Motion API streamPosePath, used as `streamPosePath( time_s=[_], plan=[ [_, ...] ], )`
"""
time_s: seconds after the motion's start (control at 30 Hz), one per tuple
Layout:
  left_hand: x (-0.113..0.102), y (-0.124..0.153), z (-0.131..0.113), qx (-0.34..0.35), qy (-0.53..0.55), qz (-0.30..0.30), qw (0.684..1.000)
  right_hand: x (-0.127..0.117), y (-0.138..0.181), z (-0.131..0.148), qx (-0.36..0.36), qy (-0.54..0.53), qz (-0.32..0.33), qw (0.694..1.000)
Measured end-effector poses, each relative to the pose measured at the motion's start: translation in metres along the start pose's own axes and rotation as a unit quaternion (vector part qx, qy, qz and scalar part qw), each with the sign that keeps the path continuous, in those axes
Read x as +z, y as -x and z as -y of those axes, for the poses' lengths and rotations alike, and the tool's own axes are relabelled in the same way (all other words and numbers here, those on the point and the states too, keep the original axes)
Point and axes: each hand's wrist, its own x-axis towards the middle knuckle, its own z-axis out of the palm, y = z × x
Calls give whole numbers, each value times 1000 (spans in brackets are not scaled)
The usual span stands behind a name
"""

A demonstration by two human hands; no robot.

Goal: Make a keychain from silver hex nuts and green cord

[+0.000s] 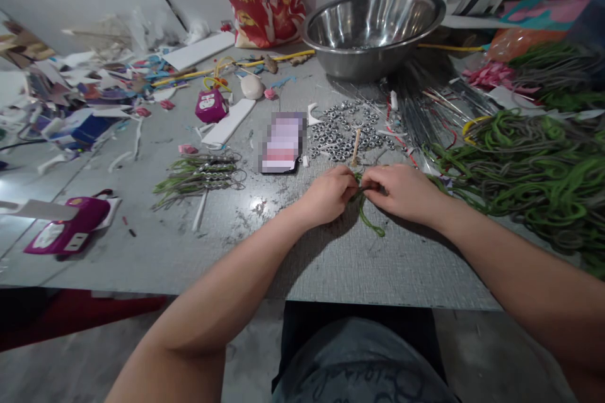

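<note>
My left hand (331, 194) and my right hand (399, 189) meet just above the table, fingertips pinched on a short green cord (371, 221). One end of the cord hangs down between them and curls onto the tabletop; the part between the fingers is mostly hidden. Right behind my fingertips a thin wooden stick (357, 143) stands upright. Small shiny metal rings (338, 132) lie scattered beyond my hands. To the right of my right hand spreads a large heap of green and grey cords (534, 182).
A phone (282, 141) lies left of the rings. Further left is a bundle of beaded green cords (201, 176), with purple tools (75, 227) near the edge. At the back stand a steel bowl (368, 53) and a red bag (265, 0). Scraps (94, 94) cover the far left.
</note>
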Motion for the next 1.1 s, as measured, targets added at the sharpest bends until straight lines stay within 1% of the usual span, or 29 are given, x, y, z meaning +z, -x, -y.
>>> streamPosePath(
  time_s=[0.07, 0.13, 0.27, 0.33, 0.43, 0.57, 0.8, 0.93, 1.1],
  plan=[
    [0, 0, 0, -3, 3, -2, 1000, 0, 0, 1, -7, 13, -5, 1000],
    [1, 0, 0, -6, 5, -4, 1000, -1, 0, 2, 12, 23, -8, 1000],
    [1, 1, 0, -10, 13, -14, 1000, -2, 0, 3, 53, 34, 36, 997],
    [1, 1, -1, -2, 24, -15, 1000, -3, 0, 2, 52, 35, 55, 997],
    [-1, 3, -3, 15, 38, -14, 999, -5, 0, 1, 36, 44, 65, 996],
    [-1, 5, -5, 20, 29, -16, 999, -6, 1, 0, 31, 44, 64, 996],
    [7, 4, 0, 25, 13, -36, 999, -7, 1, -1, 45, 12, 70, 996],
    [7, 2, 1, 27, 1, -31, 999, -7, 0, 0, 58, 19, 68, 996],
    [4, 1, 1, 30, -8, -21, 999, -6, 0, 1, 56, 33, 58, 996]
  ],
)
